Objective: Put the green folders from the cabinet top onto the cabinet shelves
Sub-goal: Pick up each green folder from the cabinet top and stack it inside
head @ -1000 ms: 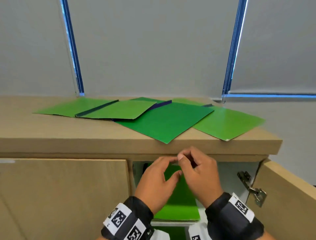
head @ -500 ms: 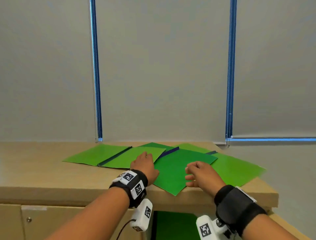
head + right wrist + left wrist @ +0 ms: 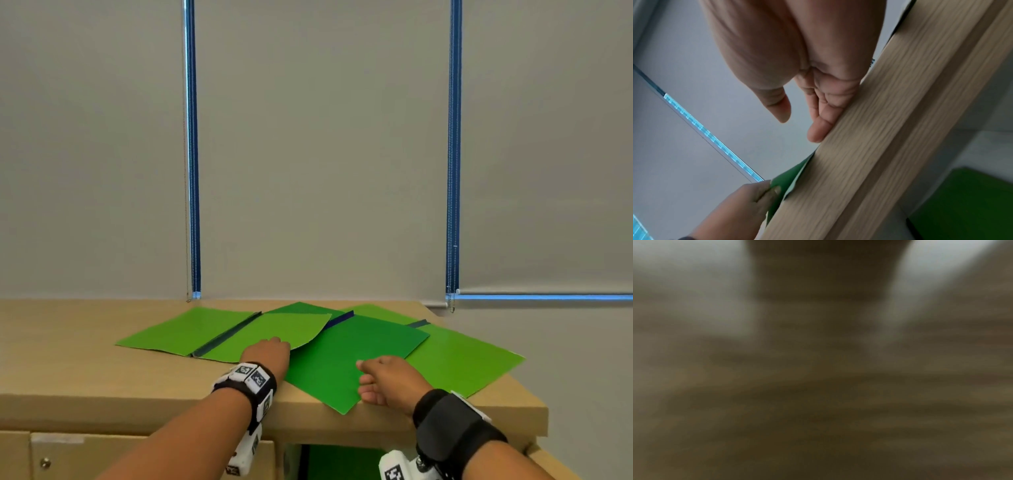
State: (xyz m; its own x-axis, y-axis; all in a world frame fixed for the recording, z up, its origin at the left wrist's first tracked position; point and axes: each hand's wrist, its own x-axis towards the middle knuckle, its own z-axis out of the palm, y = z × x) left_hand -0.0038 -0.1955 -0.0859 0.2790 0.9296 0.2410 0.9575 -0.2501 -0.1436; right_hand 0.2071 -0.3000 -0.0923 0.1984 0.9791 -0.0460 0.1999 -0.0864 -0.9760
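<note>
Several green folders lie overlapping on the wooden cabinet top (image 3: pixel 85 359): an opened light green folder (image 3: pixel 191 330) at the left, a dark green folder (image 3: pixel 352 356) in the middle whose corner overhangs the front edge, and another light one (image 3: pixel 459 359) at the right. My left hand (image 3: pixel 267 353) pinches a green folder edge (image 3: pixel 785 181) where the light flap curls up. My right hand (image 3: pixel 380 380) hovers at the dark folder's right front edge. Its fingers (image 3: pixel 818 129) are relaxed against the cabinet's front edge and hold nothing. The left wrist view is a brown blur.
Below the top, a green folder (image 3: pixel 339 459) lies inside the open cabinet, also seen as a green folder (image 3: pixel 962 203) in the right wrist view. A closed door (image 3: pixel 102 455) is at the left, an open door (image 3: pixel 548 462) at the right. Grey blinds with blue gaps (image 3: pixel 191 154) stand behind.
Both hands rose from the cabinet opening onto the top. The left hand reached the light folder's flap, which now curls up. The right hand moved to the dark folder's front corner.
</note>
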